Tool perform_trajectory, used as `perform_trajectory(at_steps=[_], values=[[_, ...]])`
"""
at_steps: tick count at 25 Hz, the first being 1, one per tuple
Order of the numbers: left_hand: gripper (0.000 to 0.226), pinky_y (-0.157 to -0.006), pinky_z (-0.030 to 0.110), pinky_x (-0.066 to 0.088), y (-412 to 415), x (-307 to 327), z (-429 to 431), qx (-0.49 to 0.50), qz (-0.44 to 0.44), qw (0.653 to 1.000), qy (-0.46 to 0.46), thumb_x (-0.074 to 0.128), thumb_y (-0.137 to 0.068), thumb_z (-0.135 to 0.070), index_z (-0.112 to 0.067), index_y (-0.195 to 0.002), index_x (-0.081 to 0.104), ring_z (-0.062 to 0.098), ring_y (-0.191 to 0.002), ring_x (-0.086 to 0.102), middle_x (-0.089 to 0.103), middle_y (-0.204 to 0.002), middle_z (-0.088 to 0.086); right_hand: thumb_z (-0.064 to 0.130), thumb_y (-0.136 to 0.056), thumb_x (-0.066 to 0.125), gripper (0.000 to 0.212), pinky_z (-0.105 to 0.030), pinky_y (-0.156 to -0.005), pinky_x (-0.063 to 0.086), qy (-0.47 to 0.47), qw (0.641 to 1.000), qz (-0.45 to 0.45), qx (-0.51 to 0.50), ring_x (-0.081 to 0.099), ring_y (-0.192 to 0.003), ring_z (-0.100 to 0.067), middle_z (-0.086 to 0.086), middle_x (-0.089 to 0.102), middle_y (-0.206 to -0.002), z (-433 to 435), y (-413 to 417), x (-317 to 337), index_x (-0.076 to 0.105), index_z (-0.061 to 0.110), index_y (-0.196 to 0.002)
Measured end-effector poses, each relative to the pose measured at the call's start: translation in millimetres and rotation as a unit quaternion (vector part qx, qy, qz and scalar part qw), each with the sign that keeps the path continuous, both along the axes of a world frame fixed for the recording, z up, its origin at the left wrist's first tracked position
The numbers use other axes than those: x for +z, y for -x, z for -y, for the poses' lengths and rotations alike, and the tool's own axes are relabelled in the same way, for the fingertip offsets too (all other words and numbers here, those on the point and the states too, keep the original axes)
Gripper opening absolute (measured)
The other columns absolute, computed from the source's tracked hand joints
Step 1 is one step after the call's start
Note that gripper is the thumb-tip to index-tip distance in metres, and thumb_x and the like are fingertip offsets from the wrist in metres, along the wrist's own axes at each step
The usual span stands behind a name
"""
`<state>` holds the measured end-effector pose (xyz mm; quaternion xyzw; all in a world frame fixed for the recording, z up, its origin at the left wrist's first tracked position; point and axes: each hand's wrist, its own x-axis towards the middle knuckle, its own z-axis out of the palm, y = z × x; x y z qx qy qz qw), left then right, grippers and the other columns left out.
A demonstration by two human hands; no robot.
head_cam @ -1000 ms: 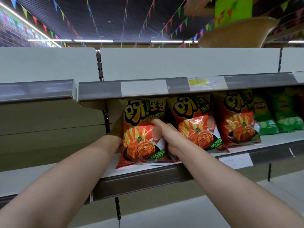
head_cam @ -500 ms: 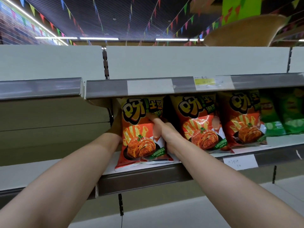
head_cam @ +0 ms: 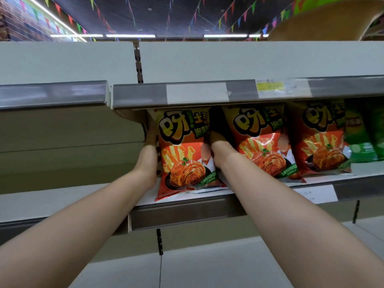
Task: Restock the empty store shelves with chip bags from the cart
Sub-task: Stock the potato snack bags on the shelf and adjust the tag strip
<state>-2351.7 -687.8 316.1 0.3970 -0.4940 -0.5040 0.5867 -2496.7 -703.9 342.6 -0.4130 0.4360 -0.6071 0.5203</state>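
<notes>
**Surroundings.** Standing upright at the front of the mid shelf [head_cam: 62,202]: red-orange chip bag [head_cam: 182,154], leaning slightly back. Crowding it on the right: second matching bag [head_cam: 261,146], touching or nearly so; third matching bag [head_cam: 320,142] beyond that; green bags [head_cam: 361,138] at far right. Overhanging the bags' tops: upper shelf rail [head_cam: 141,95], carrying a blank white label [head_cam: 197,92] and a yellow label [head_cam: 270,87]. Sitting on the near rail, right of the arms: handwritten label [head_cam: 315,194]. Hanging from the dark ceiling: coloured bunting [head_cam: 228,19] and strip lights [head_cam: 131,35].

**Hands.** Bracing the bag's left edge: left hand [head_cam: 148,161], fingers [head_cam: 152,132] reaching straight up alongside it, tips hidden under the rail. Wedging into the gap betw. 1st and 2nd bag: right hand [head_cam: 221,151], fingertips hidden behind the bag's edge, so grip or flat press cannot be told.

**Change vs. 0.5 s ago.** Having left the bag's front face, right hand now sitting at its right edge. Showing more of the left hand at the left edge.

**Materials and shapes.** Glossy, crinkled foil-type bags, pillow-shaped w/ crimped bottom seams. Matte off-white shelf boards and back panels. Smooth grey rails, plastic-looking. Dark slotted upright [head_cam: 138,63] betw. the panels.
</notes>
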Motion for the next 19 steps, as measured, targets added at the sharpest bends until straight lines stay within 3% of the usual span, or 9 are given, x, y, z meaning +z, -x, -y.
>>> perform_trajectory(at_steps=[2, 5, 7, 9, 10, 12, 13, 16, 19], values=[[0.047, -0.085, 0.037, 0.051, 4.0, -4.8, -3.5, -0.012, 0.072, 0.997, 0.019, 0.046, -0.083, -0.067, -0.026, -0.086, 0.068, 0.02, -0.084, 0.069, 0.075, -0.081, 0.002, 0.015, -0.101, 0.031, 0.04, -0.021, -0.055, 0.036, 0.009, 0.999, -0.026, -0.021, 0.04, -0.063, -0.011, -0.015, 0.053, -0.13, 4.8, 3.9, 2.7, 0.039, -0.001, -0.136], [0.028, -0.098, 0.039, 0.046, 5.4, -5.7, -5.6, -0.022, 0.12, 0.993, -0.013, 0.055, -0.087, -0.048, -0.021, -0.085, 0.063, 0.02, -0.088, 0.065, 0.071, -0.085, 0.003, 0.014, -0.102, 0.027, 0.042, -0.018, -0.053, 0.033, 0.007, 1.0, -0.02, -0.022, 0.036, -0.061, -0.007, 0.0, 0.048, -0.08, 18.1, 8.1, -3.3, 0.033, -0.003, -0.14], [0.029, -0.103, 0.038, 0.042, 2.4, -3.5, -3.8, -0.023, 0.137, 0.99, -0.026, 0.06, -0.083, -0.049, -0.021, -0.088, 0.063, 0.022, -0.098, 0.064, 0.07, -0.096, 0.005, 0.019, -0.103, 0.023, 0.044, -0.018, -0.057, 0.041, 0.001, 1.0, 0.006, 0.015, 0.044, -0.069, -0.014, -0.004, 0.056, -0.073, 20.0, 6.1, -3.9, 0.03, -0.003, -0.141], [0.035, -0.098, 0.037, 0.044, 0.1, -1.5, -4.3, -0.008, 0.154, 0.988, -0.028, 0.06, -0.08, -0.053, -0.019, -0.087, 0.062, 0.021, -0.096, 0.064, 0.069, -0.098, 0.006, 0.028, -0.104, 0.019, 0.045, -0.02, -0.079, 0.045, -0.009, 0.998, 0.044, 0.04, 0.051, -0.097, -0.03, -0.018, 0.064, -0.101, 23.1, 0.7, -3.7, 0.037, 0.003, -0.137], [0.038, -0.094, 0.036, 0.045, -0.8, -2.0, -3.2, -0.001, 0.158, 0.987, -0.029, 0.06, -0.079, -0.055, -0.018, -0.088, 0.061, 0.02, -0.093, 0.064, 0.069, -0.096, 0.006, 0.03, -0.104, 0.019, 0.04, -0.025, -0.082, 0.043, -0.008, 0.998, 0.045, 0.043, 0.05, -0.098, -0.031, -0.017, 0.058, -0.108, 28.4, -1.0, -3.8, 0.048, 0.008, -0.122], [0.041, -0.088, 0.035, 0.046, -3.0, -1.0, -4.6, 0.005, 0.17, 0.985, -0.024, 0.058, -0.079, -0.057, -0.017, -0.089, 0.06, 0.019, -0.089, 0.064, 0.069, -0.092, 0.005, 0.031, -0.103, 0.022, 0.035, -0.028, -0.075, 0.038, -0.013, 0.999, 0.022, 0.034, 0.045, -0.075, -0.021, -0.011, 0.049, -0.099, 37.2, -2.7, -6.1, 0.047, 0.015, -0.085], [0.042, -0.088, 0.035, 0.046, -5.0, 0.0, -5.3, 0.007, 0.176, 0.984, -0.024, 0.057, -0.078, -0.057, -0.017, -0.089, 0.06, 0.02, -0.09, 0.064, 0.069, -0.093, 0.005, 0.032, -0.103, 0.024, 0.035, -0.029, -0.078, 0.037, -0.015, 0.999, 0.005, 0.032, 0.043, -0.072, -0.02, -0.01, 0.048, -0.104, 38.8, -3.7, -6.5, 0.047, 0.014, -0.084], [0.055, -0.096, 0.041, 0.047, -10.3, 2.2, -8.9, 0.011, 0.199, 0.979, -0.027, 0.057, -0.069, -0.064, -0.015, -0.092, 0.061, 0.026, -0.1, 0.064, 0.069, -0.1, 0.009, 0.035, -0.101, 0.032, 0.042, -0.032, -0.088, 0.037, -0.011, 1.0, -0.021, 0.003, 0.048, -0.087, -0.025, -0.014, 0.051, -0.127, 38.9, -6.6, -8.3, 0.052, 0.003, -0.121], [0.06, -0.092, 0.04, 0.048, -14.1, 5.5, -7.9, 0.013, 0.214, 0.976, -0.03, 0.055, -0.064, -0.067, -0.014, -0.091, 0.063, 0.025, -0.098, 0.064, 0.069, -0.1, 0.01, 0.026, -0.101, 0.033, 0.034, -0.03, -0.088, 0.036, -0.017, 0.999, -0.03, 0.012, 0.049, -0.105, -0.029, -0.021, 0.046, -0.135, 36.3, -5.8, -4.1, 0.051, 0.004, -0.121]])
